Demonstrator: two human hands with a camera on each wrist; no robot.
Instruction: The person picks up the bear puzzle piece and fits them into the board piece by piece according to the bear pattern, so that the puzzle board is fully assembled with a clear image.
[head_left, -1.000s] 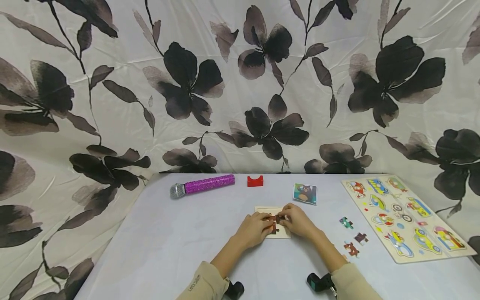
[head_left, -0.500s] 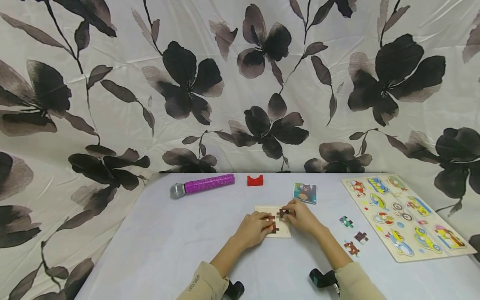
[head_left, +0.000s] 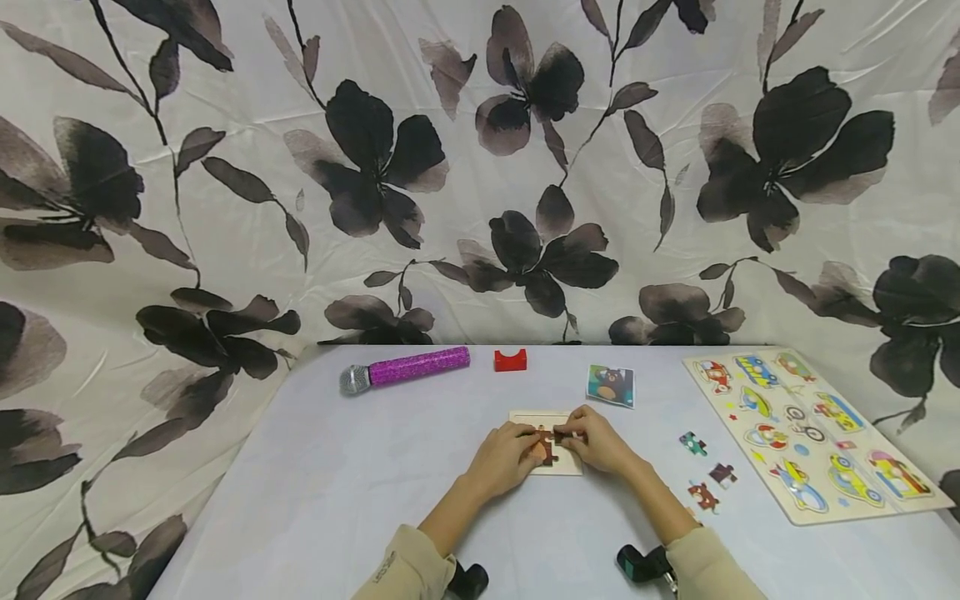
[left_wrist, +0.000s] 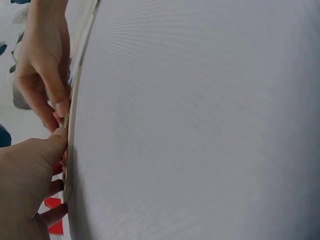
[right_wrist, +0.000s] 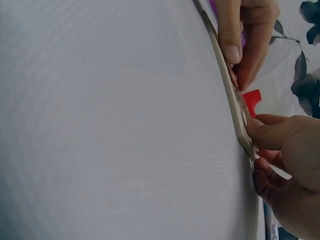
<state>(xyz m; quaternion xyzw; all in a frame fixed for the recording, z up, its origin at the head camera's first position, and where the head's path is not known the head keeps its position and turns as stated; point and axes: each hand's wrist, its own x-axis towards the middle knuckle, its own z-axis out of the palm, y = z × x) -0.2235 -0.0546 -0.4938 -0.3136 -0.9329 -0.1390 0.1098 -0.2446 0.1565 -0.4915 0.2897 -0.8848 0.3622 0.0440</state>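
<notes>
A small wooden puzzle board [head_left: 567,462] lies mid-table with several brown jigsaw pieces [head_left: 550,457] in it. At its left side my left hand [head_left: 502,458] holds a brown jigsaw piece down in the board between thumb and fingers; the hand covers much of it. From the right, my right hand [head_left: 600,442] pinches a dark brown jigsaw piece [head_left: 561,435] against those pieces. Seen edge-on in the left wrist view, the board has my left hand [left_wrist: 30,170] near and my right hand [left_wrist: 45,65] beyond. In the right wrist view, my right hand [right_wrist: 295,160] also touches the board's edge [right_wrist: 227,85].
Loose jigsaw pieces [head_left: 703,497] lie to the right, beside a large vehicle puzzle board [head_left: 813,450]. Behind the hands are a bear picture card [head_left: 611,386], a red block [head_left: 511,361] and a purple glitter microphone [head_left: 420,367]. A floral cloth [head_left: 450,208] hangs behind the table.
My right hand drew the dark piece slightly up and right, away from the others, then brought it back down against them. The left hand stayed nearly still.
</notes>
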